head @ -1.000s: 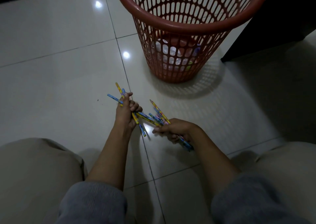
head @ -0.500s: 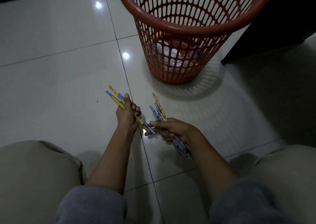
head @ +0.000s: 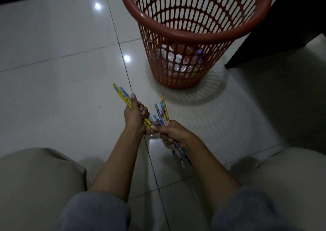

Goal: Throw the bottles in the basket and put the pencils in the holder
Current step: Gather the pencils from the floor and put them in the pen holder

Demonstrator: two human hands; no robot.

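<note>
Head view: one tall red perforated plastic basket (head: 192, 35) is seen standing on the white tiled floor (head: 53, 93), toward its far edge. Several clear plastic bottles (head: 174, 59) are visible through the slots at its bottom; their number cannot be told, and none is seen on the floor. They are judged light and easily dented.

Two bundles of patterned pencils are held above the floor near the basket. The left hand (head: 135, 115) is closed in a fist round a yellow-and-blue bundle (head: 122, 96) of perhaps three or four. The right hand (head: 172, 132) is closed round a blue, pink and yellow bundle (head: 163, 112) of roughly five or six; overlap prevents an exact count. Pencils are judged light, stiff and smooth, prone to slipping out endwise, so they are best gripped mid-length. No holder is visible.
</note>
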